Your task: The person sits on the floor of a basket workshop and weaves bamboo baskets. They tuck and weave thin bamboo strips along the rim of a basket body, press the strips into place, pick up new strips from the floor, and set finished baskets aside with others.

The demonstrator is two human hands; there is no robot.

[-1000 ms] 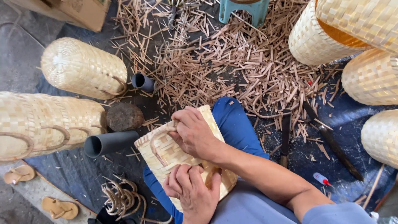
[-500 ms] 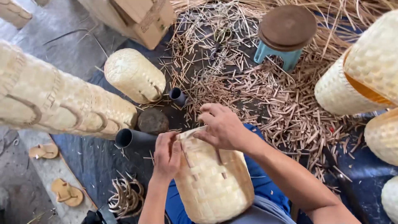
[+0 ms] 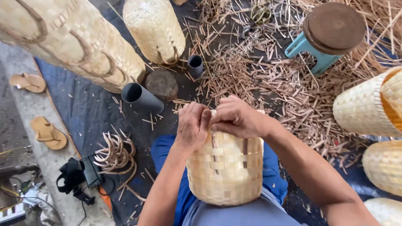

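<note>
Head view: both hands [image 3: 215,121] seemingly grip woven basket [image 3: 226,167].

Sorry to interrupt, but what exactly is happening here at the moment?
A seated person holds a small woven basket on their lap, with the left hand and right hand pressed together at its far rim. Finished baskets lie around, a long stack among them. Cut strips litter the dark mat, near two black tubes and a teal stool.
</note>
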